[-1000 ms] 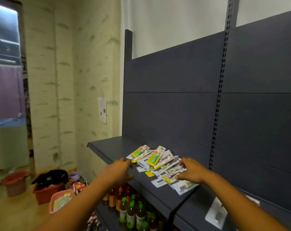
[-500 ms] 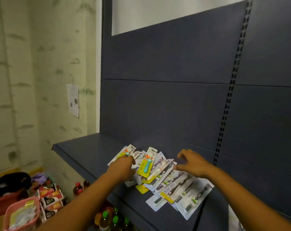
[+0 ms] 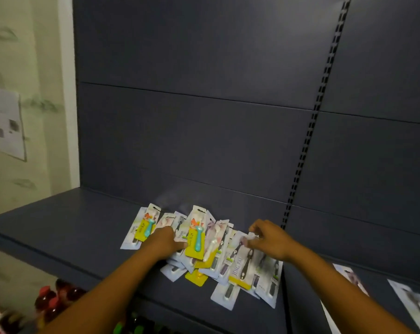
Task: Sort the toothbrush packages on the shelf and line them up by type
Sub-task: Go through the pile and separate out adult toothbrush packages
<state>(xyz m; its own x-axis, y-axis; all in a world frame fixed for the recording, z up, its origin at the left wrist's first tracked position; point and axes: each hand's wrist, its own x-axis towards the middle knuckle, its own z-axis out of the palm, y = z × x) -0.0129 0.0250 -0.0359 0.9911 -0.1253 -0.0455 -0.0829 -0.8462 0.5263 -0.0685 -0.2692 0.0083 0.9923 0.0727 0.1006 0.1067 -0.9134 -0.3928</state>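
Head view: the pile of toothbrush packages (image 3: 204,247) lies jumbled on the dark shelf (image 3: 59,227), around 6 o'clock in the picture, cards overlapping at odd angles. Compared with a second ago the view has swung down and closer, and both hands have moved from the pile's edges onto it. The left hand (image 3: 164,242) lies on the cards at the pile's 9 o'clock side, between two yellow-backed packs with teal brushes (image 3: 196,235); its fingers are hidden under the knuckles, so whether it pinches a card I cannot tell. The right hand (image 3: 268,239) sits at the pile's 2 o'clock side, fingers curled, tips meeting on the top edge of a pale package (image 3: 242,239), seemingly pinching it. More packages (image 3: 348,277) lie on the next shelf section at 4 o'clock. Judging by this, sorting has only begun: nothing is lined up yet, and the first cards are about to be pulled out
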